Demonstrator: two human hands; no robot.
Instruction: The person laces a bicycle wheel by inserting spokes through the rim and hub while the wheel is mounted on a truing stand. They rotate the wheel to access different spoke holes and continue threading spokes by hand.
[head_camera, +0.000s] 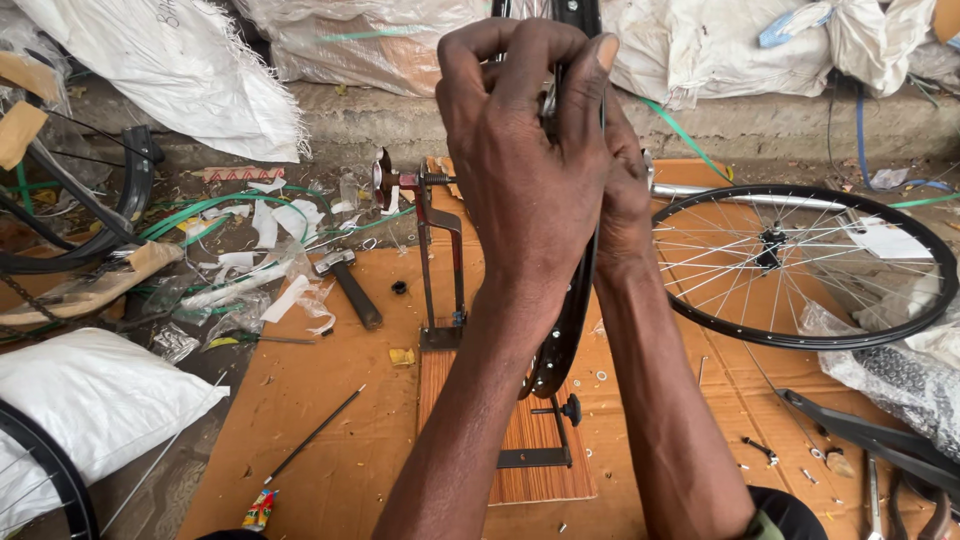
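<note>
Both hands (560, 150) seemingly gripping rim (565, 330)

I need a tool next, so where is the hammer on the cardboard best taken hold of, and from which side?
Take the hammer by its dark handle, near the free end that points toward the person. It lies flat on the cardboard, head toward the plastic scraps, so come from above with the left hand. The handle is long, straight and uncovered; the red stand crowds its right side.

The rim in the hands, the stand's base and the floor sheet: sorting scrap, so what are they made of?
Rim: probably metal, glossy black finish with highlights. Stand base: looks like wood or a wood-look laminate, striped grain. Floor sheet: brown cardboard, matte with scuffs. Both hands, left and right, grip the rim.
</note>
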